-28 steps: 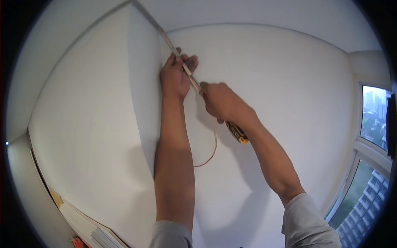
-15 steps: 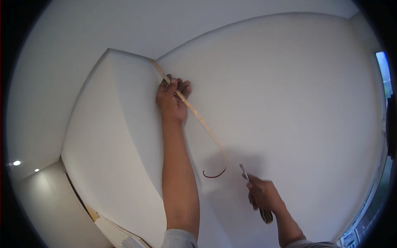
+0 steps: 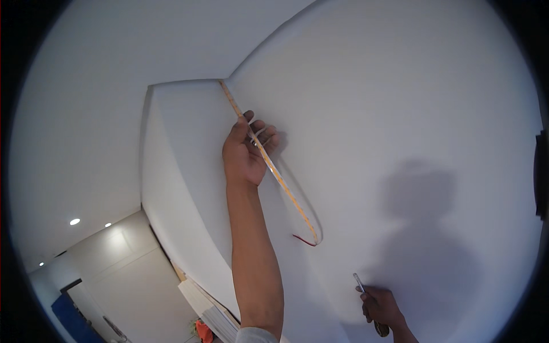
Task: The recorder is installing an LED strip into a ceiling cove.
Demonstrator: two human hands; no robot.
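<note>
A narrow orange-and-white LED strip (image 3: 291,195) hangs down from the corner where the ceiling meets the walls. My left hand (image 3: 245,155) is raised near its upper part and pinches it between thumb and index finger, with the other fingers loosely curled. Below the hand the strip slants to the right, ending in a short, bent red wire (image 3: 304,239). At the lower right, my right hand (image 3: 384,307) is closed around what looks like a screwdriver (image 3: 358,281), its metal shaft pointing up and its dark handle end showing below. The tool is apart from the strip.
A white wall (image 3: 366,114) fills the right side and carries a shadow. Overhead is the ceiling (image 3: 103,114), with several lit spotlights. Stacked pale boards (image 3: 209,306), a red item (image 3: 203,331) and a blue panel (image 3: 71,317) stand at the lower left.
The view has shifted, showing more of the room at the lower left. My left hand has slightly spread its fingers on the strip. My right hand with the tool sits lower, farther from the wire.
</note>
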